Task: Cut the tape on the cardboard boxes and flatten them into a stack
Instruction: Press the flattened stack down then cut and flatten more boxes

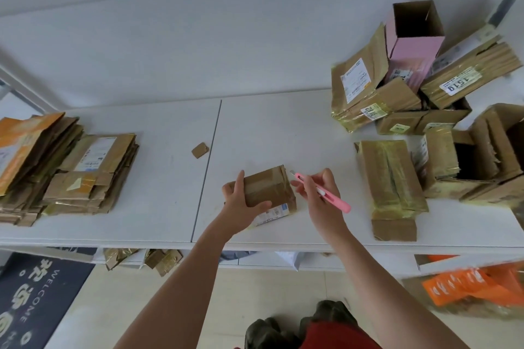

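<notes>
Head view: the left hand [241, 201] grips a small taped cardboard box [269, 190] near the front edge of the white table [158, 178], thumb along its near side. The right hand [317, 193] pinches a pink cutter [323, 193], its blade tip just beside the box's right end (contact unclear). Flattened boxes [65, 170] are stacked at left; unopened boxes [425, 110] are heaped at right.

You're holding a pink cutter [323, 193] beside a brown box [269, 190] with a white label; the surface [141, 221] is white, an open box [412, 34] pink, the mat [34, 297] dark with white lettering.
</notes>
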Demonstrator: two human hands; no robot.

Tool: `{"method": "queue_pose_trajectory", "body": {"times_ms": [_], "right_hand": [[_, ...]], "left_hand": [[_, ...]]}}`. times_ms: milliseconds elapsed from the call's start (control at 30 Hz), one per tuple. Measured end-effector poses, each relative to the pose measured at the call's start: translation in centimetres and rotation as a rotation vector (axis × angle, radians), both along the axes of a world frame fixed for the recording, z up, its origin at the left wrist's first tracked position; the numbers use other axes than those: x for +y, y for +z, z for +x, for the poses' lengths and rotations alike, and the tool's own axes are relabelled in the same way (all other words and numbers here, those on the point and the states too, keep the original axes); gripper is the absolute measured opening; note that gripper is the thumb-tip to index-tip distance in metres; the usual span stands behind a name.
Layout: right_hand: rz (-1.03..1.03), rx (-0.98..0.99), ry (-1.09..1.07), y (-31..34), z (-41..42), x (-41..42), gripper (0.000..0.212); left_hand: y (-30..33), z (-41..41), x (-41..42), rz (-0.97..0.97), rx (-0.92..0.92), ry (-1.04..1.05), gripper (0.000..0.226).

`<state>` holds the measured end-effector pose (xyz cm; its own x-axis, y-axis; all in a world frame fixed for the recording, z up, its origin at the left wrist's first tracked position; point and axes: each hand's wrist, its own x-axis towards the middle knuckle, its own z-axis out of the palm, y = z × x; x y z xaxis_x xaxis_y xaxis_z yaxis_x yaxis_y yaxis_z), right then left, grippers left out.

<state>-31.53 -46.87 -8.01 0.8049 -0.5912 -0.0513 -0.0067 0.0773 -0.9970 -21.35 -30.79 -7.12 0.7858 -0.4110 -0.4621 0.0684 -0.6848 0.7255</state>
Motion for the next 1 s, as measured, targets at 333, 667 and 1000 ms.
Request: {"method": "queue_pose_trajectory", "body": {"times_ms": [333, 667, 1000], "right_hand": [[-0.079, 0.047, 0.026, -0.3, 1.3, 0.1, 0.019], [-0.128, 0.049, 0.026, -0.4, 1.5, -0.2, 0.019], [-0.107, 0.075, 0.099, -0.5, 1.5, -1.7, 0.024]], "left_hand": [[-0.3, 0.0, 0.3, 0.003, 0.002, 0.000, 0.104], [-0.6, 0.4, 0.3, 0.022, 0.000, -0.004, 0.104], [-0.5, 0.1, 0.2, 0.033, -0.004, -0.007, 0.105]]}}
